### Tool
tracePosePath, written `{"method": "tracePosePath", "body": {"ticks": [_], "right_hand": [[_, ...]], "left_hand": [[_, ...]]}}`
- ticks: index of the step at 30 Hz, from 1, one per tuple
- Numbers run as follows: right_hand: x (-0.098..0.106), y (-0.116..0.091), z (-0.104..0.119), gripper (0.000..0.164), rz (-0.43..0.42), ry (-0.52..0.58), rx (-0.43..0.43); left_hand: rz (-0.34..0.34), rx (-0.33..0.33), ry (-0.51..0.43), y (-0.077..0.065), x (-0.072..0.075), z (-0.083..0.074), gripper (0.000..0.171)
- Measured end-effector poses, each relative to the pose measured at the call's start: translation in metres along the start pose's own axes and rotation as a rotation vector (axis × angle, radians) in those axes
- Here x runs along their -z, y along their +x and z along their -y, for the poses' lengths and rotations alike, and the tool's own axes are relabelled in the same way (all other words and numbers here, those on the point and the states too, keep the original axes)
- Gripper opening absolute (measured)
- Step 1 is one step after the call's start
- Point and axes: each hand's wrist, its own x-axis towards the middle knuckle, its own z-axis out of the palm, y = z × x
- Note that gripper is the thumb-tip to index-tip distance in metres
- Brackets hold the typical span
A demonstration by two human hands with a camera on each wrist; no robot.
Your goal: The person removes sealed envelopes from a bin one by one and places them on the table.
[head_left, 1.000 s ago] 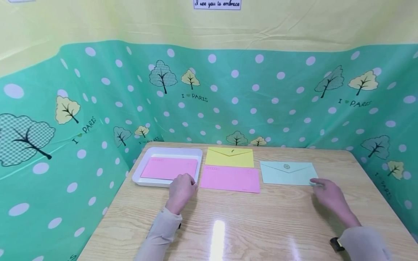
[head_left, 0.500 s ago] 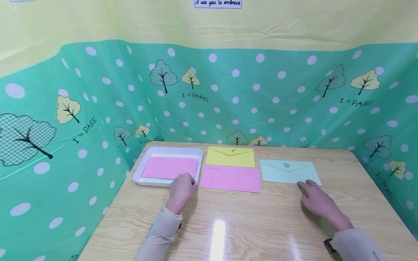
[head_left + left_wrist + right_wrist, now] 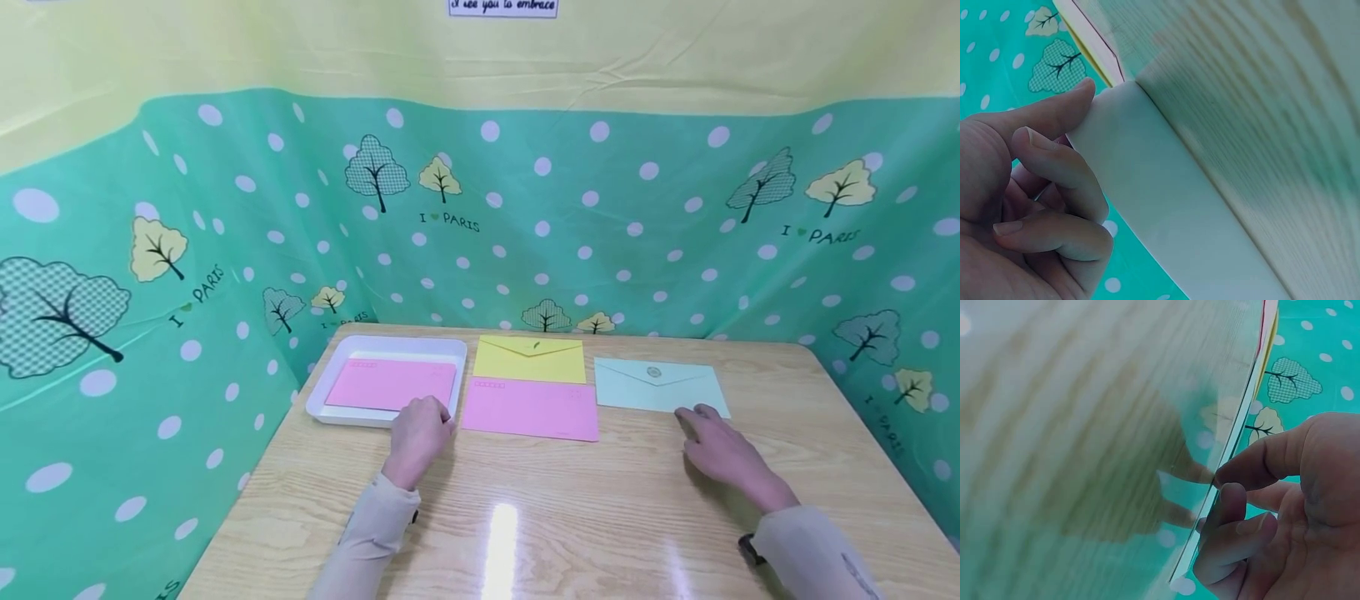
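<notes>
In the head view my left hand (image 3: 420, 435) is at the near right corner of the white tray (image 3: 330, 414), fingers curled at its rim. The left wrist view shows the thumb against the tray wall (image 3: 1141, 181), with the other fingers bent inward. A pink envelope (image 3: 390, 383) lies flat in the tray. My right hand (image 3: 727, 450) touches the near edge of a mint-green envelope (image 3: 626, 385) with its fingertips. That envelope lies flat, its flap and round seal facing up. In the right wrist view, thumb and fingertips (image 3: 1225, 475) meet its edge.
Between tray and mint envelope, a second pink envelope (image 3: 530, 412) partly overlaps a yellow envelope (image 3: 495, 358) behind it. Everything stands on a wooden table (image 3: 585, 517). A green polka-dot curtain (image 3: 540, 267) closes off the back and both sides.
My right hand has moved left along the mint envelope's near edge. The envelope has slid slightly away and left, nearer the yellow one. My left hand stays at the tray.
</notes>
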Motion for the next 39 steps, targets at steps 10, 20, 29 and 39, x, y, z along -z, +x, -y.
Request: {"method": "tracePosePath", "body": {"ticks": [10, 20, 29, 39], "right_hand": [[0.003, 0.014, 0.000, 0.057, 0.004, -0.003, 0.017], [0.003, 0.031, -0.005, 0.058, 0.031, -0.003, 0.015], [0.003, 0.038, -0.005, 0.060, 0.037, -0.002, 0.035], [0.004, 0.043, -0.005, 0.059, 0.024, -0.007, 0.060]], "left_hand": [[0.013, 0.014, 0.010, 0.001, 0.002, -0.002, 0.013], [0.017, 0.022, 0.011, 0.002, 0.002, -0.001, 0.012], [0.026, 0.026, 0.015, 0.001, 0.001, -0.002, 0.012], [0.025, 0.022, 0.005, 0.001, 0.003, -0.001, 0.012]]}}
